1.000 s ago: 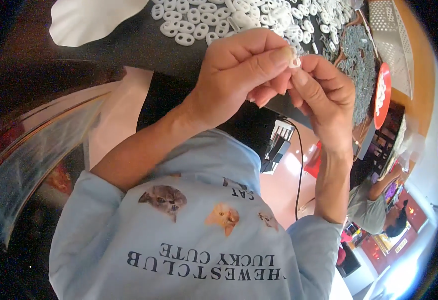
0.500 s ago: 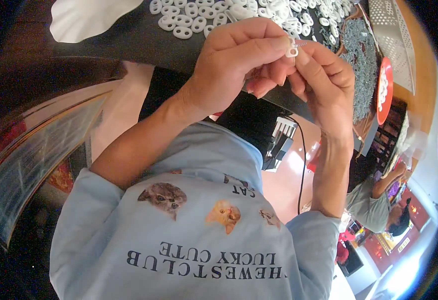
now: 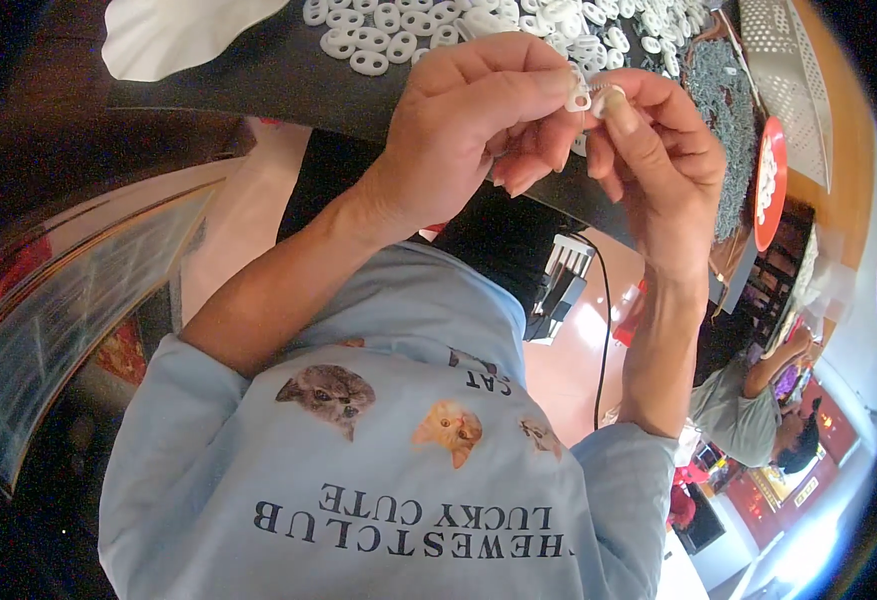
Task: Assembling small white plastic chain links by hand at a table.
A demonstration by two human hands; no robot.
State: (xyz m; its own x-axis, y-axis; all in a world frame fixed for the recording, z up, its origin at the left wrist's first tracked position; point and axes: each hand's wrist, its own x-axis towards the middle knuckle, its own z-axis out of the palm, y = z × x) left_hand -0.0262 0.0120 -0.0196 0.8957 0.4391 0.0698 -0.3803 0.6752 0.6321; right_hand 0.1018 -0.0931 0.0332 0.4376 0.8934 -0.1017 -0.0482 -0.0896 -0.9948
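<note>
My left hand pinches a small white plastic piece with a hole between thumb and fingertips, above the near edge of the dark table. Close beside it, my right hand grips a small rounded white plastic part under its thumb. A thin, coiled-looking metal bit shows between the two sets of fingertips; which hand bears it I cannot tell. Beyond my hands, many white oval two-hole pieces lie spread on the table. To the right is a heap of small grey metal parts.
A red dish of small white parts sits at the right, near a white perforated basket. A crumpled white sheet lies far left. Below the table hangs a black cable. Another person sits off to the right.
My right hand has shifted slightly right and its thumb has turned, so a white rounded part now shows under it. The left hand's piece has moved slightly left.
</note>
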